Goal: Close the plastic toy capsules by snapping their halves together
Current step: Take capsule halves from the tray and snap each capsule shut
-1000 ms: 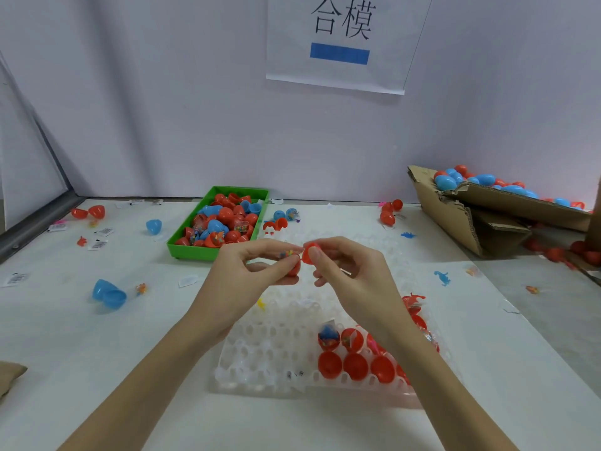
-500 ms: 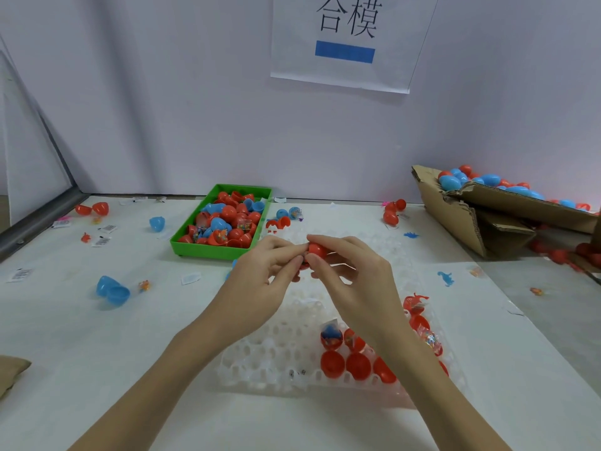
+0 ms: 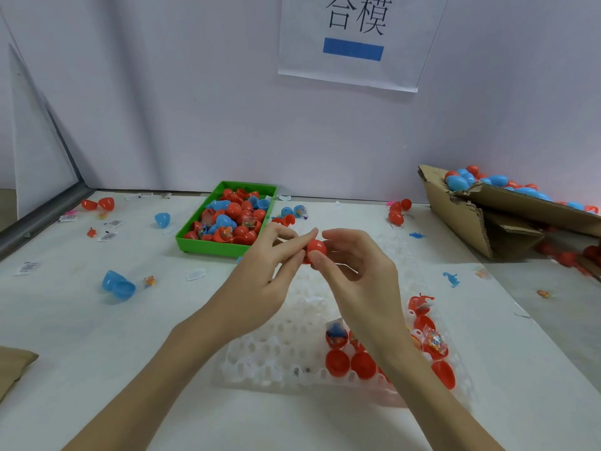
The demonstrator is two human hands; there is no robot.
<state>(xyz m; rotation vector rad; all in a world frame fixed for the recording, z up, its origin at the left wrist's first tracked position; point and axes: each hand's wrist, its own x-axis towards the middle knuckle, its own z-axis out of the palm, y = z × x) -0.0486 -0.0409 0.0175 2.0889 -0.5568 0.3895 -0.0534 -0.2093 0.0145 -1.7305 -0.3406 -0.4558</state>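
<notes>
While the white grid tray (image 3: 260,359) keeps open red halves (image 3: 338,362) upright for filling, both hands work above it: left hand (image 3: 260,281) and right hand (image 3: 361,275) pinch one red capsule (image 3: 316,248) between fingertips, likely pressing halves together. Seam hidden; closure unclear.

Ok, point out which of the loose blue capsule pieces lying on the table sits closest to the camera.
The open blue capsule at near left, its two halves lying joined beside a tiny orange toy. The other blue piece sits farther back, near the green tray.
</notes>
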